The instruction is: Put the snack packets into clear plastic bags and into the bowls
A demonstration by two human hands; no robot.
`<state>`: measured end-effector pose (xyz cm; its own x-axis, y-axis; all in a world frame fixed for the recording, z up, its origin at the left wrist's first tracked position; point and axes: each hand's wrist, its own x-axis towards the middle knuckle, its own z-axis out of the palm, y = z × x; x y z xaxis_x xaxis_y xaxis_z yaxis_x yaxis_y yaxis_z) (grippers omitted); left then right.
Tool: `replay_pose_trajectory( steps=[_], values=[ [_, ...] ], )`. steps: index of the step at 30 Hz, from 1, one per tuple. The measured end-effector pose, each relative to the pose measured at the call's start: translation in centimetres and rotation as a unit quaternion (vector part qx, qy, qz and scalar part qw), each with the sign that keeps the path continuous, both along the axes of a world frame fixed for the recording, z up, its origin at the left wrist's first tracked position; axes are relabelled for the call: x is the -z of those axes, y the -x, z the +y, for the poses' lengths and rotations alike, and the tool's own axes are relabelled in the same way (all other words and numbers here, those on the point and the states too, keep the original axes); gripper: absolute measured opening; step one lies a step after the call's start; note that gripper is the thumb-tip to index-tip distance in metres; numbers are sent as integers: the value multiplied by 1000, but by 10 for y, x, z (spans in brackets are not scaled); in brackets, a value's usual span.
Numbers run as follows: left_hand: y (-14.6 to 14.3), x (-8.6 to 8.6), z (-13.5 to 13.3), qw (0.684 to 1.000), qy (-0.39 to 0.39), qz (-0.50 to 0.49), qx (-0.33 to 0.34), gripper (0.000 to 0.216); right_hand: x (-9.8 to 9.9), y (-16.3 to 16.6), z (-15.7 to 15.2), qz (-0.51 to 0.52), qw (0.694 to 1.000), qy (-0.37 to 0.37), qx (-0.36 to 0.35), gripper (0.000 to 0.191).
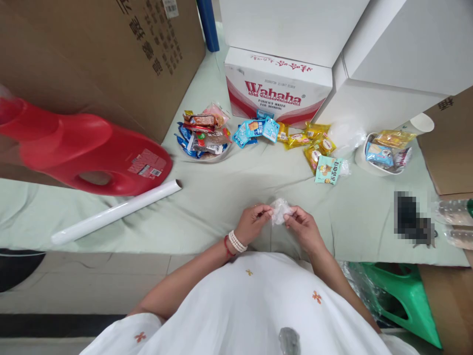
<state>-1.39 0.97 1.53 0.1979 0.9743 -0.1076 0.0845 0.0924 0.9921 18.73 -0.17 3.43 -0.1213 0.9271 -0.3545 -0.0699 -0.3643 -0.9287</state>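
Between my two hands is a crumpled piece of clear plastic [281,212], held up near the table's front edge. My left hand [254,220] pinches its left side between thumb and fingers; pearl strands and a red cord circle that wrist. On the other side, my right hand [302,224] grips the plastic the same way. Beyond the hands lie blue snack packets [254,129], yellow snack packets [314,140] and a light green packet [327,170]. A round bowl [212,157] heaped with wrapped snacks stands at the back left, and a white container [375,162] with packets stands at the right.
A red jug [92,148] and a white tube [118,212] lie at the left, by a large cardboard box [92,64]. A Wahaha carton [277,88] and white boxes line the back. Clear bottles [456,212] lie at the right edge; a green stool [402,296] is below.
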Motion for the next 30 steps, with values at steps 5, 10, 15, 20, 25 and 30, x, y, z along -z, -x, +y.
replay_pose_trajectory(
  steps=[5,10,15,20,25,30],
  values=[
    [24,6,5,978,138,-131,-83,41,0,-36,3,51,994,71,70,35],
    [29,11,-2,971,163,-156,-76,39,0,-45,1,-27,987,38,154,39],
    [22,2,-9,998,-47,-24,-24,19,-11,-9,-2,-46,995,54,68,48],
    [22,-8,-15,980,-185,68,43,19,-18,29,5,-30,996,52,-61,45],
    [18,-11,-18,996,-2,70,-47,35,-6,37,8,-84,990,-44,-107,33],
    [18,-7,-8,998,54,-4,-36,42,-6,28,6,-83,987,-56,-126,34]
  ],
)
